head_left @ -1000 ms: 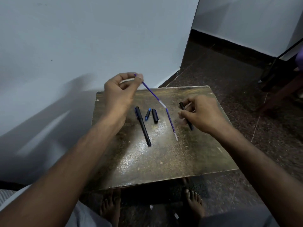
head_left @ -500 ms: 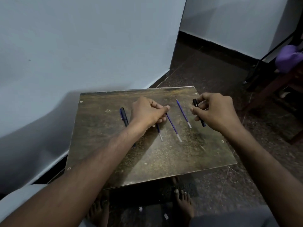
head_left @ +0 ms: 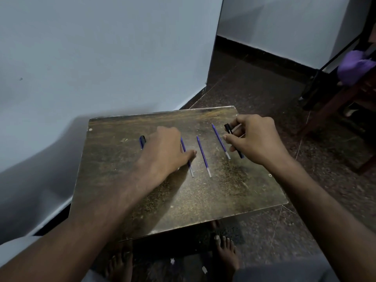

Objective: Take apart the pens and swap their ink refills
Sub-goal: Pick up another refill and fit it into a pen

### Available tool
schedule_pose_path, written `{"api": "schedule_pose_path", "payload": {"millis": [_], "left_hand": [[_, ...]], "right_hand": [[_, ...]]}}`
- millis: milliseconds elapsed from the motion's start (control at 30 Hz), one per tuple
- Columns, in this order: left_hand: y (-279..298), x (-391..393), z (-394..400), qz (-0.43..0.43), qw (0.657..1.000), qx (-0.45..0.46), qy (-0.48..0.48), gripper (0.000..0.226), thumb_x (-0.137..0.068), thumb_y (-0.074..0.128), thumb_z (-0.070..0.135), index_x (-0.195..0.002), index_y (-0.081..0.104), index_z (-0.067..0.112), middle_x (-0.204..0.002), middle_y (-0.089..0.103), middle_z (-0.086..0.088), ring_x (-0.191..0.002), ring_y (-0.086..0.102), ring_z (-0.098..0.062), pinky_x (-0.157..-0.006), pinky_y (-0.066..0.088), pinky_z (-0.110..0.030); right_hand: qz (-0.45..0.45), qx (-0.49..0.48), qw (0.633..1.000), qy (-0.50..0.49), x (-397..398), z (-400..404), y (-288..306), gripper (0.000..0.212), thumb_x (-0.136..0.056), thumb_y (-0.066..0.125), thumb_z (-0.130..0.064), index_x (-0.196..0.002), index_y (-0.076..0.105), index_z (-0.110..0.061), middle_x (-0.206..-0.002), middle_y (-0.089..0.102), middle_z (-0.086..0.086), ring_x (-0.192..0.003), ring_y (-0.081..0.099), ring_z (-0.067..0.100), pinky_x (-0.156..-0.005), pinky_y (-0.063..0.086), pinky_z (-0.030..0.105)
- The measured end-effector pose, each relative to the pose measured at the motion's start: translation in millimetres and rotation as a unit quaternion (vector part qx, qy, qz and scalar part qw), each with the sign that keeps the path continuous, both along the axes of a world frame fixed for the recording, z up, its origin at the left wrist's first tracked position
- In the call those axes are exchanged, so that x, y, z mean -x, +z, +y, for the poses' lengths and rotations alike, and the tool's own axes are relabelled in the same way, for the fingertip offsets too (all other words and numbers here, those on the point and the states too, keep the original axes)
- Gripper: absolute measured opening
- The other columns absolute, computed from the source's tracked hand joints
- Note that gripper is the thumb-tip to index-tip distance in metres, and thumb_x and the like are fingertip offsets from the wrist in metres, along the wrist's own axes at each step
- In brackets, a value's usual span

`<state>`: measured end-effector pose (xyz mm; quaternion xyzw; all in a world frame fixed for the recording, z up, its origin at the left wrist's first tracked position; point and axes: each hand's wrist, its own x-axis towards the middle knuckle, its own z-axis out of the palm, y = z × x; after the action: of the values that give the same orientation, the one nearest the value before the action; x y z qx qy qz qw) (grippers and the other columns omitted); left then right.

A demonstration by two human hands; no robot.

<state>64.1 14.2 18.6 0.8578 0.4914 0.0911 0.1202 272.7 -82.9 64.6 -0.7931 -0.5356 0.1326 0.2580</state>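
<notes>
A black pen barrel (head_left: 234,139) is held in the right hand (head_left: 254,139), likely to be filled. Three blue refills (head_left: 203,155) are laid in a row between the hands, likely so they stay sorted. The nearest one is touched by the left hand (head_left: 164,153); its fingers cannot be seen. The counter (head_left: 183,200) is worn and brown, by a pale wall (head_left: 101,58).

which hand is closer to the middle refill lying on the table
Left. The left hand rests just left of the middle refill, its thumb tip almost reaching it. The right hand holds a black pen barrel beyond the rightmost refill.
</notes>
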Motion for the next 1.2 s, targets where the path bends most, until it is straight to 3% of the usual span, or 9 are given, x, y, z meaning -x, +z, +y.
{"api": "schedule_pose_path", "payload": {"millis": [133, 367, 567, 667, 800, 933, 1000, 1067, 1200], "left_hand": [[0, -9, -5, 0.011, 1.0, -0.009, -0.002, 0.052, -0.088, 0.082, 0.049, -0.057, 0.053, 0.019, -0.054, 0.054, 0.002, -0.047, 0.05, -0.013, -0.041, 0.028, -0.025], [3, -11, -10, 0.002, 0.996, 0.089, 0.008, 0.038, -0.081, 0.088, 0.038, -0.068, 0.062, 0.015, -0.062, 0.063, 0.0, -0.052, 0.059, -0.013, -0.042, 0.036, -0.023], [4, -5, -17, 0.02, 0.998, 0.052, -0.009, 0.042, -0.084, 0.079, 0.037, -0.062, 0.052, 0.014, -0.057, 0.055, 0.002, -0.048, 0.048, -0.008, -0.039, 0.031, -0.026], [9, 9, -6, -0.049, 0.991, 0.123, -0.012, 0.048, -0.084, 0.07, 0.04, -0.052, 0.043, 0.018, -0.033, 0.039, 0.013, -0.028, 0.036, -0.005, -0.034, 0.028, -0.016], [17, 26, 16, -0.164, 0.952, 0.255, 0.035, 0.041, -0.085, 0.06, 0.054, -0.063, 0.06, 0.02, -0.043, 0.055, 0.009, -0.038, 0.048, -0.009, -0.056, 0.046, -0.026], [24, 31, 26, -0.356, 0.876, 0.319, 0.065, 0.032, -0.084, 0.052, 0.041, -0.07, 0.059, 0.014, -0.052, 0.05, 0.006, -0.043, 0.04, -0.013, -0.049, 0.033, -0.025], [26, 33, 27, -0.392, 0.871, 0.287, 0.068, 0.03, -0.092, 0.052, 0.036, -0.077, 0.061, 0.012, -0.055, 0.05, 0.007, -0.045, 0.043, -0.012, -0.053, 0.035, -0.03], [26, 37, 26, -0.384, 0.897, 0.207, 0.071, 0.035, -0.101, 0.052, 0.033, -0.078, 0.064, 0.01, -0.051, 0.056, 0.011, -0.044, 0.054, -0.006, -0.054, 0.048, -0.031], [31, 40, 24, -0.364, 0.927, 0.055, 0.076, 0.023, -0.105, 0.061, 0.028, -0.088, 0.07, 0.015, -0.07, 0.073, 0.005, -0.051, 0.069, -0.006, -0.053, 0.051, -0.014]], "right_hand": [[0.002, -0.002, 1.0, 0.008, 6, -1, 1, 0.011, -0.094, 0.085, -0.023, -0.1, 0.075, -0.021, -0.067, 0.079, -0.004, -0.07, 0.079, 0.006, -0.078, 0.065, 0.038], [0.004, 0.003, 1.0, 0.025, 13, -1, -1, 0.013, -0.094, 0.085, -0.022, -0.101, 0.074, -0.02, -0.069, 0.078, -0.006, -0.058, 0.076, -0.001, -0.06, 0.06, 0.02], [0.013, 0.005, 1.0, 0.026, 13, 0, -4, 0.013, -0.094, 0.085, -0.022, -0.102, 0.075, -0.019, -0.072, 0.078, -0.005, -0.058, 0.077, 0.001, -0.053, 0.059, 0.016], [0.021, 0.006, 0.999, 0.034, 14, 1, -4, 0.014, -0.094, 0.085, -0.021, -0.103, 0.076, -0.018, -0.072, 0.078, -0.005, -0.058, 0.077, 0.002, -0.054, 0.058, 0.014], [0.064, 0.02, 0.996, 0.064, 26, 3, -4, 0.012, -0.093, 0.086, -0.018, -0.099, 0.076, -0.017, -0.068, 0.079, -0.006, -0.058, 0.077, 0.0, -0.053, 0.058, 0.015], [0.162, 0.051, 0.98, 0.101, 46, 8, -7, 0.014, -0.093, 0.086, -0.019, -0.103, 0.076, -0.019, -0.076, 0.084, -0.007, -0.066, 0.082, 0.007, -0.057, 0.061, 0.018], [0.179, 0.057, 0.976, 0.112, 54, 12, -9, 0.015, -0.093, 0.086, -0.021, -0.104, 0.076, -0.021, -0.079, 0.085, -0.006, -0.07, 0.083, 0.01, -0.063, 0.065, 0.026], [0.177, 0.055, 0.975, 0.12, 60, 16, -11, 0.014, -0.093, 0.087, -0.021, -0.103, 0.076, -0.02, -0.079, 0.085, -0.005, -0.069, 0.083, 0.011, -0.061, 0.065, 0.026], [0.164, 0.044, 0.975, 0.141, 71, 22, -13, 0.015, -0.092, 0.088, -0.021, -0.101, 0.077, -0.022, -0.077, 0.084, -0.006, -0.066, 0.082, 0.008, -0.052, 0.059, 0.019]]}}
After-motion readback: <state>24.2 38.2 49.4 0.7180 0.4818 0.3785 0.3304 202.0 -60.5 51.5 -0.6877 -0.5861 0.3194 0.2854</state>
